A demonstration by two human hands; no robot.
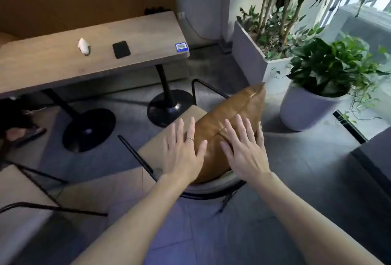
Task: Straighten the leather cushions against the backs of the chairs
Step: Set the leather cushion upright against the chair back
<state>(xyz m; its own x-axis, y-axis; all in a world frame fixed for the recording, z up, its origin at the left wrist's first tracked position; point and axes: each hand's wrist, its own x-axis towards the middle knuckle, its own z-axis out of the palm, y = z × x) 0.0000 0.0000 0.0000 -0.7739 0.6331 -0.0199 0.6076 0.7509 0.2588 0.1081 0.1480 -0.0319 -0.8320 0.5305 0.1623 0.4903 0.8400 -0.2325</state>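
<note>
Cushion (230, 116), tan leather, stands on edge on the chair (211, 186), tilted, one corner pointing up toward the plants.

Left to right: bench (53, 63) carries a white object (83, 46), a black square item (121, 49) and a blue sticker (181, 47) at its right corner. Left hand (182, 154), ring on one finger, grip spread flat, fingertips touching the cushion's left face. Right hand (243, 150), grip also spread, palm laid on the cushion's right face near the centre seam. Cushion sits between and under both hands. White round planter (300, 112) stands on the floor just right of the chair.
</note>
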